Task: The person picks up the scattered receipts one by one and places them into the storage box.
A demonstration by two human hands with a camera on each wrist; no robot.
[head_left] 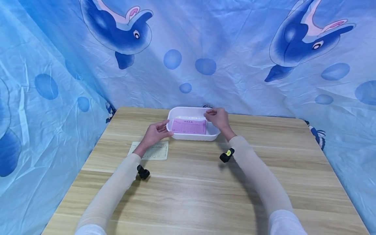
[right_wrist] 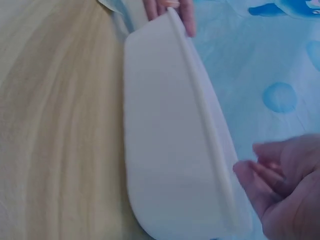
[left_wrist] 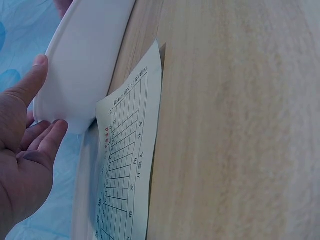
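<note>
Resting at the table's [head_left: 205, 182] far edge, a white tray [head_left: 188, 112] with a pink paper [head_left: 188, 126] is touched by the relaxed left hand [head_left: 154, 133]; the right hand [head_left: 218, 118] pinches the paper's corner.

You've got a white tray [head_left: 192, 136] upright at the table's far edge — a pink printed sheet [head_left: 189, 126] lies flat inside it.
</note>
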